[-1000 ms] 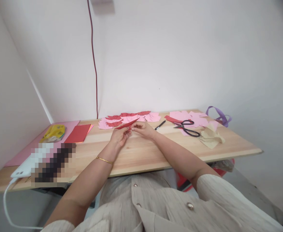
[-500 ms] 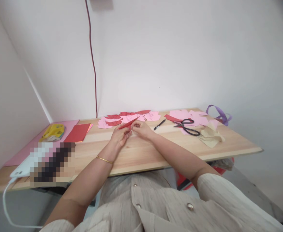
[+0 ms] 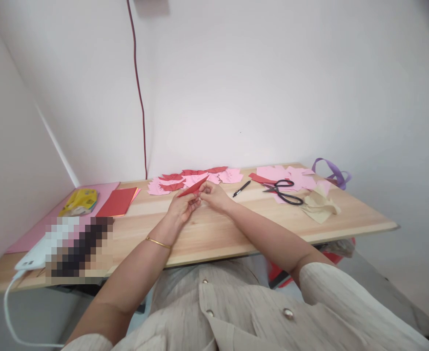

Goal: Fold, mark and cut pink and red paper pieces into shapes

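Note:
Between both hands is a piece of red paper, held slanting above the table with its tip up to the right. My left hand grips its lower left part, thumb on top. My right hand pinches the near right edge, its fingertips close against the left fingers. Just behind the hands, pink and red cut paper pieces with notched edges lie in a row along the wall. A black pen rests to the right of my right hand.
Black-handled scissors lie on the right among pink paper scraps, beside a crumpled beige piece and a purple ribbon. On the left are a red paper stack, a yellow packet and a white device with a cable.
The red paper has shifted very slightly in my fingers. Both hands stay in nearly the same place, and the things on the table have not moved.

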